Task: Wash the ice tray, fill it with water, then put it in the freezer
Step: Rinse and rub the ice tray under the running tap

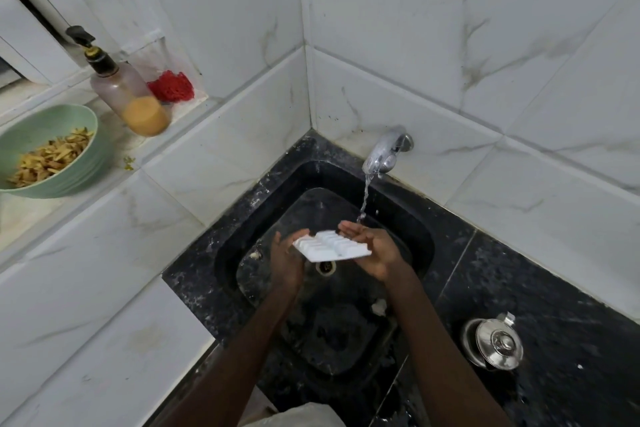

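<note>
We hold the white ice tray (pixel 331 246) over the black sink (pixel 420 236), near its back edge, just above the drain (pixel 326 267). Our left hand (pixel 287 258) grips the tray's left end, and our right hand (pixel 372 250) grips its right end, so both hands are closed on the tray and set apart by it. The tray is tilted, with its little cups facing up and toward the wall.

Water runs down from the tap (pixel 381 158) at the back corner of the sink. The stream (pixel 363 199) lands on the fingers (pixel 349 229) of our right hand, right beside the tray's far edge, not yet into the cups.

We think we are at the washing step. To do it well, we should slide the tray a bit toward the tap so the water falls into the cups. Then we can tip it side to side so every cup gets rinsed and the dirty water pours out. We should hold it tight, because wet plastic may be slippery.

The soap bottle (pixel 130 94) stands on the ledge (pixel 187 142) at the left, well apart from us, if we need soap.
</note>
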The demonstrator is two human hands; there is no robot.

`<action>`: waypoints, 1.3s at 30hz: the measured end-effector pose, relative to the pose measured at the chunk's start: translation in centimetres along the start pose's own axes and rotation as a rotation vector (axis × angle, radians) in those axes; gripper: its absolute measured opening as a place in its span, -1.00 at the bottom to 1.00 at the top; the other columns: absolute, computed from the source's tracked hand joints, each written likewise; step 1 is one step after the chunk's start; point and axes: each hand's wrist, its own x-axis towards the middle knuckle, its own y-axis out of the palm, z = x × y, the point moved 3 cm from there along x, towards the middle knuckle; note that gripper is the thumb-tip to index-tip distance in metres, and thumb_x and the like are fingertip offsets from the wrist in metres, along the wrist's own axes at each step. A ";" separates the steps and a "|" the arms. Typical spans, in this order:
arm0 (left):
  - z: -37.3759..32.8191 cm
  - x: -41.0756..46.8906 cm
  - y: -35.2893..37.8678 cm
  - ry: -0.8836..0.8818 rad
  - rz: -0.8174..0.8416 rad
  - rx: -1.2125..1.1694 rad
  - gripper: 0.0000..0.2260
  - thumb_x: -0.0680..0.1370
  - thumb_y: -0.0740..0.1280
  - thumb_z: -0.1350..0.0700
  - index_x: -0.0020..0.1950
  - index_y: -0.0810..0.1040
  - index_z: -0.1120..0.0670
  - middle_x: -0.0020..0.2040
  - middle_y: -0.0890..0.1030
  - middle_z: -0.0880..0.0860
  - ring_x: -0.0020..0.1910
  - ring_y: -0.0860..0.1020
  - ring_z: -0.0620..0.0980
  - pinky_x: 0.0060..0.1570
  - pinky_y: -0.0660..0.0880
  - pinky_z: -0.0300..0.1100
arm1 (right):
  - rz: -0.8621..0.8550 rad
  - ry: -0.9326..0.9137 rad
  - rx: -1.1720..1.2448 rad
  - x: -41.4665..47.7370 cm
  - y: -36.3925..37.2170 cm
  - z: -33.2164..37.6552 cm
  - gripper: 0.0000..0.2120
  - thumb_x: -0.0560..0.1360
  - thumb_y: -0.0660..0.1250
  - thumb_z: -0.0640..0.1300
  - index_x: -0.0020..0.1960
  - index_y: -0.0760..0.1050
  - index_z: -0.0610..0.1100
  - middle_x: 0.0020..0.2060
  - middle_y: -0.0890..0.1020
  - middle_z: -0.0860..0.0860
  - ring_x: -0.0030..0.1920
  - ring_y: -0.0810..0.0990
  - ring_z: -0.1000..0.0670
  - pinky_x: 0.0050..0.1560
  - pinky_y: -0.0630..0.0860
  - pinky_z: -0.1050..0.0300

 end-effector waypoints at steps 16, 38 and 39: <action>0.5 0.3 4.6 -0.566 0.216 -0.581 -0.38 0.50 0.54 0.05 0.42 0.38 0.30 0.27 0.61 0.34 0.18 0.64 0.36 0.06 0.61 0.33 | -0.037 -0.455 -0.890 -1.3 -1.1 1.8 -0.48 0.55 0.21 -0.17 0.50 0.46 0.01 0.51 0.43 0.09 0.45 0.44 0.08 0.44 0.38 0.04; 1.4 2.2 5.5 -0.554 0.062 -0.601 -0.64 0.62 0.41 0.11 0.37 0.42 0.16 0.19 0.68 0.21 0.10 0.69 0.26 0.06 0.63 0.28 | 0.090 -0.388 -1.291 0.5 1.7 5.5 -0.46 0.67 0.21 0.20 0.60 0.30 0.08 0.67 0.01 0.10 0.59 0.07 0.12 0.50 0.04 0.15; 1.1 1.9 5.9 -0.555 0.085 -0.605 -0.61 0.61 0.43 0.09 0.38 0.43 0.16 0.20 0.67 0.23 0.12 0.68 0.28 0.07 0.62 0.31 | 0.089 -0.395 -1.272 0.4 1.9 6.0 -0.45 0.67 0.22 0.22 0.61 0.28 0.10 0.67 0.01 0.11 0.58 0.08 0.15 0.53 0.07 0.12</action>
